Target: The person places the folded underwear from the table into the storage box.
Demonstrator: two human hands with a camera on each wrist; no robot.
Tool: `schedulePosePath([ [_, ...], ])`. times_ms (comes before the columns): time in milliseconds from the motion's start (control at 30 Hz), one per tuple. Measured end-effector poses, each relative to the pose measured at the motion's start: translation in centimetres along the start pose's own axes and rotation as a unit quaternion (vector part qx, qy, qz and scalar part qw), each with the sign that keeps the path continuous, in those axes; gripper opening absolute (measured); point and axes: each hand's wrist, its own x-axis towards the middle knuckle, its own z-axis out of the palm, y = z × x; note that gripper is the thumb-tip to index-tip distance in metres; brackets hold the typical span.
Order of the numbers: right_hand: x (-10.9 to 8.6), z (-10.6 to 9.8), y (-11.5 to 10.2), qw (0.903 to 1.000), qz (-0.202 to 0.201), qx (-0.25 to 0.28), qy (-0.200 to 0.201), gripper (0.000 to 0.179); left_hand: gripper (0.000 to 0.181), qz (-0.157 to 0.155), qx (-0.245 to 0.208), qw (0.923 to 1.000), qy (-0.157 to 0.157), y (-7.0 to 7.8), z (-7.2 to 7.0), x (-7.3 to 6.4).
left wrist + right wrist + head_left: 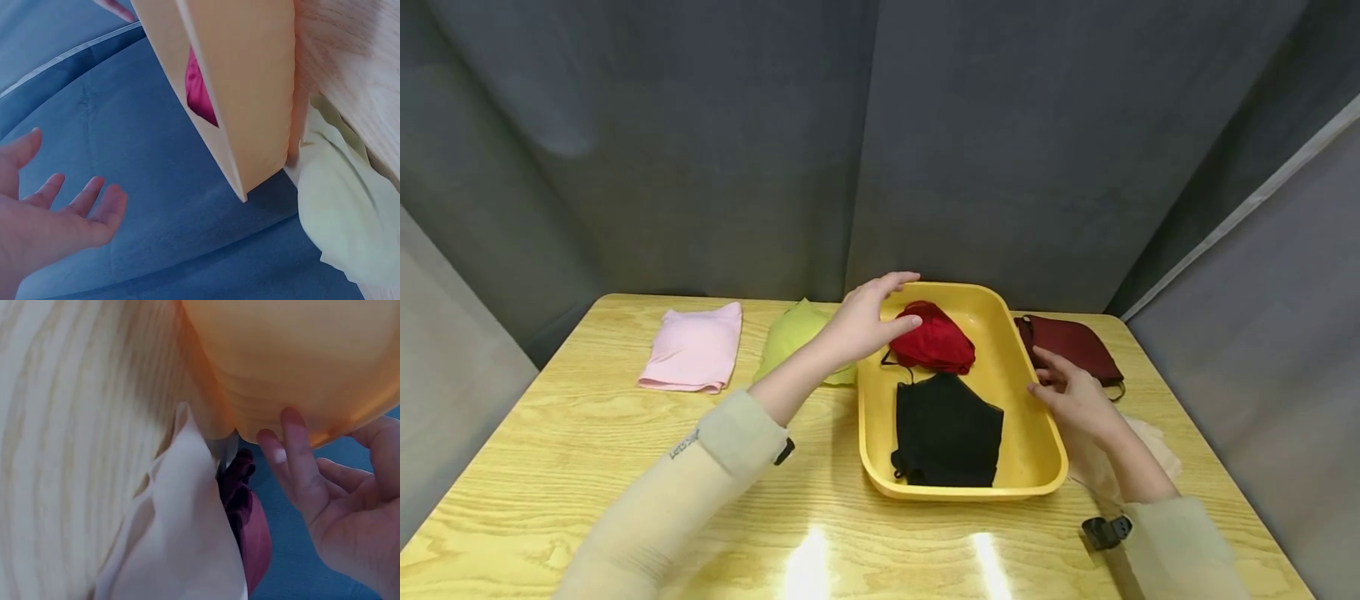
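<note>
A yellow plastic tub [1030, 433] stands on the table. Inside it, a bunched red garment [938, 340] with a thin dark strap lies behind a folded black garment [947, 429]. My left hand [868, 321] hovers over the tub's far left rim, thumb and fingers spread, holding nothing; the left wrist view shows it apart from the tub wall. At the right rim is my right hand [1078, 400]. Its fingers [299, 447] lie loosely against the outer wall, while the thumb reaches over the rim and is partly hidden in the right wrist view.
Left of the tub lie a folded pink garment [694, 346] and a lime-green one [793, 337], partly behind my left arm. To the right are a maroon garment [1078, 346] and a pale beige one [1157, 442] under my right forearm. Grey curtains [850, 150] enclose the wooden table [550, 467].
</note>
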Motion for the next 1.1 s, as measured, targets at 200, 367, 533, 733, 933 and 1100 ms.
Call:
schedulePosePath([
  [200, 0.6, 0.5, 0.3, 0.9996, -0.004, 0.000, 0.029, 0.062, 0.057, 0.023, 0.019, 0.9995, 0.011, 0.1, -0.8, -1.3],
  [367, 1.0, 0.9, 0.7, 0.9987, -0.010, -0.004, 0.050, 0.059, 0.057, 0.026, 0.030, 0.9988, 0.027, -0.1, -1.3, -2.7],
  [533, 1.1, 1.3, 1.0, 0.9978, -0.018, -0.003, 0.064, 0.056, 0.055, 0.030, 0.032, 0.9980, 0.046, -0.7, -1.9, -3.9],
  [733, 1.3, 1.8, 1.3, 0.9955, -0.043, -0.001, 0.084, 0.050, 0.053, 0.038, 0.025, 0.9956, 0.082, -1.7, -2.7, -5.2],
  [933, 1.2, 2.0, 1.1, 0.9943, -0.049, -0.015, 0.094, 0.047, 0.058, 0.035, -0.002, 0.9914, 0.126, -3.6, -2.8, -6.0],
  [1100, 1.1, 1.9, 1.1, 0.9941, -0.043, -0.027, 0.096, 0.048, 0.062, 0.040, -0.030, 0.9852, 0.164, -5.6, -2.7, -6.3],
])
